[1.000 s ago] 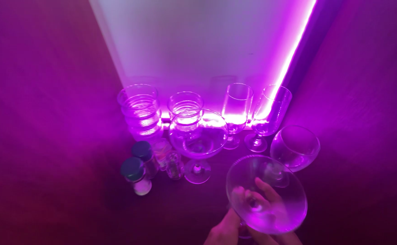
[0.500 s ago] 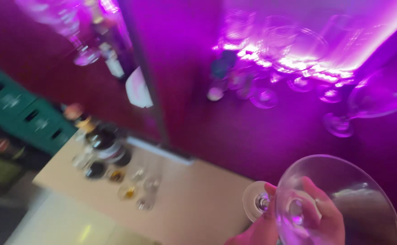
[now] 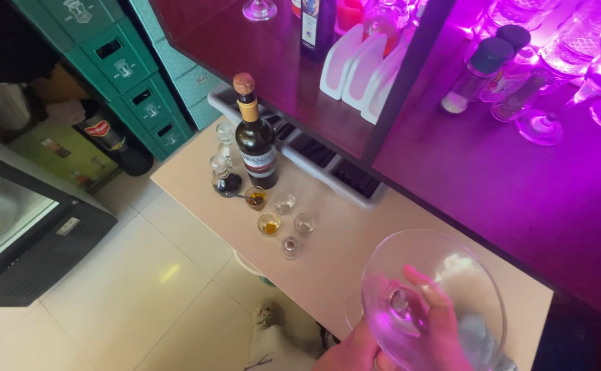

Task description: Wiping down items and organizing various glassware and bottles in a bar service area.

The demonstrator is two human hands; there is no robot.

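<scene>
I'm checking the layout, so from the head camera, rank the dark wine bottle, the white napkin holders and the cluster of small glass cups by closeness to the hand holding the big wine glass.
From the hand:
1. Small glass cups, up-left on the counter.
2. Dark wine bottle, behind the cups.
3. White napkin holders, on the upper shelf.

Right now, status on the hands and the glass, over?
One hand grips the wine glass by its bowl, fingers across it; which hand, unclear. Other hand not seen. Below: counter with bottle and small cups.
</scene>
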